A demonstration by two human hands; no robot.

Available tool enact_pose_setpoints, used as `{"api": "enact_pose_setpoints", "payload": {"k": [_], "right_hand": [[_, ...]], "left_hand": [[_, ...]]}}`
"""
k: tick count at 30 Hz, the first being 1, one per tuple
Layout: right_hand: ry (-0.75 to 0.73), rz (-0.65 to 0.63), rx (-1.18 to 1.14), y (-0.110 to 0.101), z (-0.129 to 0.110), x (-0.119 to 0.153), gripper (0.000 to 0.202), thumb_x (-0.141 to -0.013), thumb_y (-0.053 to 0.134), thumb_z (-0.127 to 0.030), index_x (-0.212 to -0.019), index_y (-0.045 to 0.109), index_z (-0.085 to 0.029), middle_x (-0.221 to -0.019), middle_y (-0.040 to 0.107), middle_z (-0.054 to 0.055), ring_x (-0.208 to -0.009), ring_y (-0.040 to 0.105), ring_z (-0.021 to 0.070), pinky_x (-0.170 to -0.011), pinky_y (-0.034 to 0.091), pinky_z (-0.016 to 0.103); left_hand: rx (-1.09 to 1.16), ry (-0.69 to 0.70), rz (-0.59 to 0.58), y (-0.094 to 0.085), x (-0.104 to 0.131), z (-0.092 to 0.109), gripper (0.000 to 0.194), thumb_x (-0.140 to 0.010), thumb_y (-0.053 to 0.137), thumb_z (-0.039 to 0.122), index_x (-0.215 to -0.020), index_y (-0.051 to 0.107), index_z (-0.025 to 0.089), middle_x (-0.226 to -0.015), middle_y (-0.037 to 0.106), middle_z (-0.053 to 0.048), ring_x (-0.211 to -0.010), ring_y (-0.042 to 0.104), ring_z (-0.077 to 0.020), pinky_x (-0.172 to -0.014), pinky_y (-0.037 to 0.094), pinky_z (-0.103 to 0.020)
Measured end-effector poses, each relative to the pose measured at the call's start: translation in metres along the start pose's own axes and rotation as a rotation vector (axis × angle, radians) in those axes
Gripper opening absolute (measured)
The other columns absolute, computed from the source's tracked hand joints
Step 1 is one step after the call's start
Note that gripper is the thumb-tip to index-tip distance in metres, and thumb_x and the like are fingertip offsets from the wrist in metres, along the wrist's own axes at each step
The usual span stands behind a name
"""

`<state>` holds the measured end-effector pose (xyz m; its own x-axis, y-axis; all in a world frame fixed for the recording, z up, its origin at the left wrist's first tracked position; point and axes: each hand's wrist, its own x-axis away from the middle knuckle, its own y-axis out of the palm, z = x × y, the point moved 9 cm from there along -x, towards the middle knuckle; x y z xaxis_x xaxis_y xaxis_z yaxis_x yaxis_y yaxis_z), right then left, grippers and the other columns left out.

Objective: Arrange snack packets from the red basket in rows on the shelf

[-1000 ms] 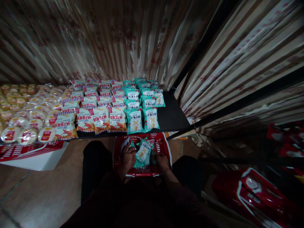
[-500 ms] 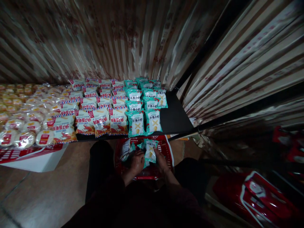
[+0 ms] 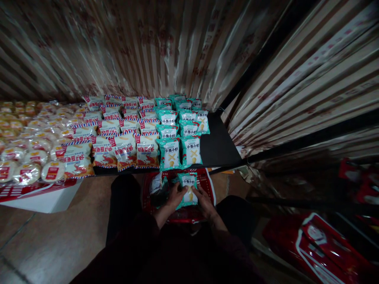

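Between both hands I hold a teal-and-white snack bag (image 3: 189, 184) upright above a red shopping basket (image 3: 211, 185). My left hand (image 3: 174, 196) grips its left side, thumb on the front. My right hand (image 3: 204, 200) grips the right side, also with its thumb on the front. More packets lie in the basket, among them a silvery one (image 3: 156, 184) left of my left hand. On the dark shelf (image 3: 220, 146) just beyond, matching teal bags (image 3: 169, 153) stand in two main rows, with another bag (image 3: 203, 121) leaning at their right.
Left of the teal bags, orange-and-white snack bags (image 3: 126, 152) fill several rows, then round wrapped cakes (image 3: 28, 172). Pleated plastic-covered sheeting (image 3: 142, 51) rises behind the shelf. A dark bar (image 3: 284, 146) runs along the right. Red packages (image 3: 322, 244) lie at lower right.
My left hand has moved up and right onto the bag's left side. The bag now faces me more squarely, with both thumbs on its front.
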<state>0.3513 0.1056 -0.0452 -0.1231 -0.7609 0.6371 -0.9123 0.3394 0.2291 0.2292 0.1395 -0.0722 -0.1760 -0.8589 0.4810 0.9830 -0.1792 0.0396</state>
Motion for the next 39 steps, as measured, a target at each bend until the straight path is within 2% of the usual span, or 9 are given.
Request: {"api": "enact_pose_setpoints", "payload": {"k": [5, 9, 13, 17, 23, 29, 34, 39], "right_hand": [[-0.090, 0.038, 0.111, -0.012, -0.009, 0.003, 0.075, -0.066, 0.074, -0.055, -0.131, 0.051, -0.025, -0.104, 0.073, 0.004, -0.091, 0.070, 0.0259, -0.075, 0.057, 0.036], [-0.175, 0.124, 0.200, -0.021, -0.023, 0.011, 0.072, -0.068, 0.070, -0.059, -0.128, 0.054, -0.022, -0.110, 0.071, 0.006, -0.097, 0.068, 0.0267, -0.079, 0.055, 0.034], [-0.202, 0.154, 0.178, -0.023, -0.028, 0.015, 0.063, -0.071, 0.064, -0.063, -0.116, 0.060, -0.020, -0.100, 0.074, 0.007, -0.087, 0.069, 0.0274, -0.071, 0.056, 0.034], [-0.274, 0.251, 0.167, -0.033, -0.036, 0.014, 0.064, -0.071, 0.062, -0.065, -0.115, 0.062, -0.019, -0.090, 0.075, 0.005, -0.083, 0.069, 0.0268, -0.070, 0.056, 0.034], [-0.353, 0.328, 0.180, -0.041, -0.050, 0.020, 0.069, -0.070, 0.062, -0.066, -0.117, 0.063, -0.017, -0.091, 0.075, 0.006, -0.084, 0.069, 0.0268, -0.069, 0.056, 0.033], [-0.335, 0.306, 0.152, -0.036, -0.059, 0.027, 0.061, -0.070, 0.062, -0.066, -0.108, 0.066, -0.018, -0.093, 0.075, 0.006, -0.081, 0.069, 0.0262, -0.065, 0.055, 0.032], [-0.321, 0.223, 0.076, -0.038, -0.065, 0.030, 0.062, -0.065, 0.069, -0.064, -0.107, 0.068, -0.019, -0.100, 0.074, 0.006, -0.096, 0.067, 0.0286, -0.077, 0.055, 0.034], [-0.284, 0.144, 0.056, -0.038, -0.060, 0.031, 0.068, -0.063, 0.069, -0.065, -0.117, 0.064, -0.023, -0.112, 0.071, 0.006, -0.109, 0.063, 0.0307, -0.085, 0.053, 0.041]], "left_hand": [[0.020, -0.001, 0.028, 0.005, 0.007, 0.005, 0.036, -0.082, 0.060, 0.024, -0.118, 0.056, 0.020, -0.110, 0.070, -0.007, -0.100, 0.066, -0.0207, -0.084, 0.054, -0.033], [0.004, 0.059, 0.011, 0.006, 0.016, 0.017, 0.043, -0.078, 0.063, 0.020, -0.120, 0.056, 0.022, -0.114, 0.068, -0.005, -0.106, 0.063, -0.0206, -0.093, 0.050, -0.036], [-0.039, 0.126, -0.030, 0.014, 0.025, 0.032, 0.045, -0.079, 0.062, 0.024, -0.123, 0.054, 0.020, -0.121, 0.065, -0.006, -0.112, 0.060, -0.0202, -0.100, 0.045, -0.036], [-0.107, 0.167, -0.050, 0.022, 0.030, 0.050, 0.044, -0.082, 0.059, 0.028, -0.124, 0.053, 0.021, -0.118, 0.066, -0.005, -0.109, 0.061, -0.0191, -0.097, 0.047, -0.033], [-0.115, 0.186, -0.060, 0.026, 0.033, 0.071, 0.033, -0.086, 0.052, 0.033, -0.116, 0.057, 0.022, -0.111, 0.068, -0.004, -0.102, 0.063, -0.0188, -0.090, 0.050, -0.030], [-0.134, 0.192, -0.048, 0.026, 0.035, 0.077, 0.028, -0.088, 0.046, 0.035, -0.111, 0.058, 0.023, -0.103, 0.069, -0.003, -0.097, 0.064, -0.0183, -0.088, 0.050, -0.030], [-0.132, 0.192, 0.020, 0.022, 0.038, 0.087, 0.029, -0.090, 0.044, 0.036, -0.113, 0.057, 0.023, -0.105, 0.069, -0.003, -0.098, 0.063, -0.0182, -0.089, 0.048, -0.030], [-0.125, 0.195, 0.128, 0.018, 0.043, 0.093, 0.029, -0.090, 0.046, 0.033, -0.115, 0.050, 0.019, -0.103, 0.067, -0.007, -0.095, 0.063, -0.0184, -0.087, 0.048, -0.031]]}}
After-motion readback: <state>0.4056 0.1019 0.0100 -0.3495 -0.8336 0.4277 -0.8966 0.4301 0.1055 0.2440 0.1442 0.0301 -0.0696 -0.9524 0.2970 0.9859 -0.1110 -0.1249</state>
